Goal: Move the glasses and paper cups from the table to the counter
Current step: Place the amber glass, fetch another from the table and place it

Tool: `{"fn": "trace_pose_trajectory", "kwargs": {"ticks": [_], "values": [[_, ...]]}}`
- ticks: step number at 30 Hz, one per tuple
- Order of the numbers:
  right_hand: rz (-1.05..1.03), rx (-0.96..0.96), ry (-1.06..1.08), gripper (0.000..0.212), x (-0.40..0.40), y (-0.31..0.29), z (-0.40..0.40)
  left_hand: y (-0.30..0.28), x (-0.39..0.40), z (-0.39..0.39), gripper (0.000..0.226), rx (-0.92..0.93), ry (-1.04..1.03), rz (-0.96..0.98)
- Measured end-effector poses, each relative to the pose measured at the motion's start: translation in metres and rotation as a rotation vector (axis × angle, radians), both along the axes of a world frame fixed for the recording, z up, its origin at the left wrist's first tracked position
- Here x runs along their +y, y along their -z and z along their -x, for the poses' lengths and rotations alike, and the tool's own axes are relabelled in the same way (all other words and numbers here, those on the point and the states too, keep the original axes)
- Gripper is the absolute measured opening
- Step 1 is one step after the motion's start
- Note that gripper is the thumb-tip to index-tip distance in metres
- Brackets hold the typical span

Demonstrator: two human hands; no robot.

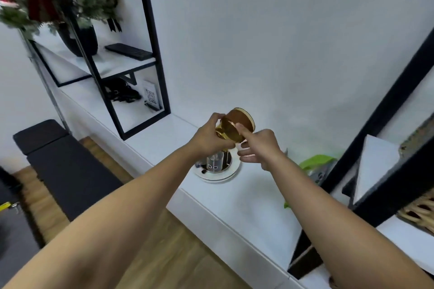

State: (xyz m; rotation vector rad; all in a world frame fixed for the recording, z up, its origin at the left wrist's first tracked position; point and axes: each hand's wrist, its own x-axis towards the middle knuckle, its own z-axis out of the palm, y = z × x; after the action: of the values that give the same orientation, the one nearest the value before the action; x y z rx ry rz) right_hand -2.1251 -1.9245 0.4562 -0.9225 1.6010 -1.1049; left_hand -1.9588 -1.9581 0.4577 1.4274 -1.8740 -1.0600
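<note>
- Both hands meet over the white bench (246,218), just above centre of view.
- My left hand (206,137) is clamped on an amber glass (231,130), which lies tipped on its side; a brown paper cup (242,118) seems nested at its 1 o'clock end, though I cannot tell for certain.
- My right hand (260,146) has its forefinger touching the glass, the other fingers loose.
- A round white socket plate (217,169) with a raised insert sits at 6 o'clock, directly below the glass.
- I judge the glass should be righted first, then set down at 12 o'clock, clear of the plate.
</note>
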Motion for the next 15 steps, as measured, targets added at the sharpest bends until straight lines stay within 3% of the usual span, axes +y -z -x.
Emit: {"fn": "trace_pose_trajectory", "kwargs": {"ticks": [5, 8, 15], "values": [[-0.061, -0.015, 0.051, 0.061, -0.045, 0.014, 0.006, 0.006, -0.054, 0.002, 0.087, -0.12, 0.039, 0.011], [-0.054, 0.065, 0.095, 0.058, -0.078, 0.019, 0.007, 0.013, -0.089, 0.005, 0.078, -0.117, 0.007, -0.026], [-0.108, 0.238, 0.099, 0.027, -0.14, 0.05, 0.005, 0.042, -0.17, 0.009, 0.066, -0.166, 0.164, -0.012]]}}
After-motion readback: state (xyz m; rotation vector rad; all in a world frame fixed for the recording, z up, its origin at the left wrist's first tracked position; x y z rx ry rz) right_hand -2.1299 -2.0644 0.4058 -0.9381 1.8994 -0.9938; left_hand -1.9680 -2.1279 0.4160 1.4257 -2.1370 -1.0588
